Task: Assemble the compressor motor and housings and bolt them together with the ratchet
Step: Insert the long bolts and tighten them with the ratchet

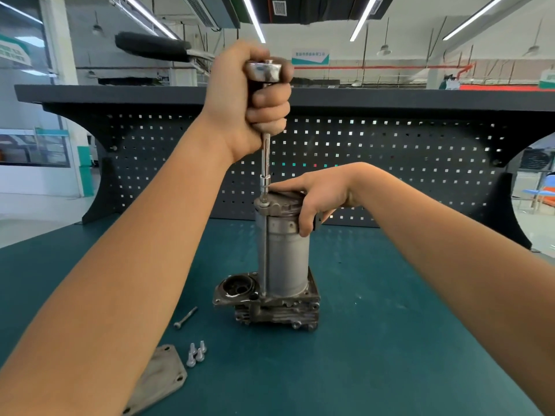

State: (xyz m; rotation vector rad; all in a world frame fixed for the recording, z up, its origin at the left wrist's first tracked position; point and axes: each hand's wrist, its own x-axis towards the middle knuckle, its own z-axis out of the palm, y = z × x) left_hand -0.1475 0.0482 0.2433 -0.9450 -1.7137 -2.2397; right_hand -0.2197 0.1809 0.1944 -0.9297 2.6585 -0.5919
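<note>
The compressor stands upright on the green mat: a grey motor cylinder (285,253) on a cast lower housing (270,307), topped by an end cap (282,202). My left hand (249,100) grips the ratchet head (264,70) and its extension bar (266,157), which runs straight down. The socket (265,187) sits on a bolt at the cap's left edge. The black ratchet handle (150,46) points left. My right hand (312,199) holds the end cap from the right, index finger stretched along its top toward the socket.
On the mat at the front left lie a long bolt (185,318), several short bolts (196,354) and a flat cover plate (159,379). A dark pegboard (390,163) rises behind the bench.
</note>
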